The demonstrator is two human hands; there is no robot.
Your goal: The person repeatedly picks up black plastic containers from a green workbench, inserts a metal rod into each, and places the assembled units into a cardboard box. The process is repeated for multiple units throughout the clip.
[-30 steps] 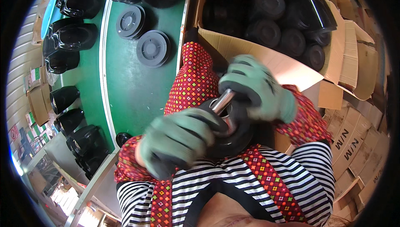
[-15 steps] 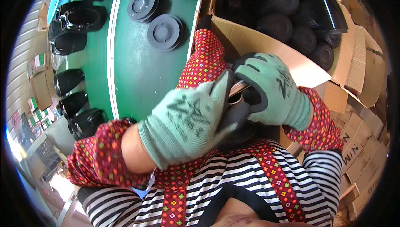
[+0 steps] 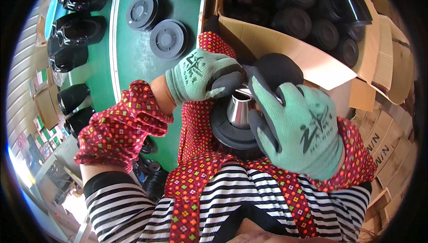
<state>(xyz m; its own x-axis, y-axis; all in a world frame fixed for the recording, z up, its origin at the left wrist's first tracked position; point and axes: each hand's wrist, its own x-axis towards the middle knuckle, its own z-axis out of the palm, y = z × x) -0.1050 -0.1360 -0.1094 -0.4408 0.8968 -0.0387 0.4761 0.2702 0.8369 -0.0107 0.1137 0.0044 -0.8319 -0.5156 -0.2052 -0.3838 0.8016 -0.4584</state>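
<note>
In front of my body stands a black round base [image 3: 223,127] with a silver metal cone [image 3: 239,110], open at its top, rising from it. My left hand [image 3: 207,77], in a green glove with dark fingertips, is closed in a pinch at the cone's upper rim. A thin shiny strip [image 3: 244,91] shows between its fingertips and the cone. On the other side, my right hand [image 3: 298,129], gloved alike, has its thumb against the cone and its forefinger stretched along the far side of the rim. Behind the cone is a black rounded part [image 3: 277,71], partly covered by the right fingers.
Two dark grey discs [image 3: 168,39] lie on the green work surface [image 3: 133,55] to the left. Several glossy black housings [image 3: 80,29] line its far side. An open cardboard box [image 3: 285,46] at upper right holds several black round parts. Flattened cartons [image 3: 383,145] stack at right.
My hands have spread apart, uncovering the metal cone and black base. The left hand has moved up and left, the right hand down and right. The view has shifted slightly.
</note>
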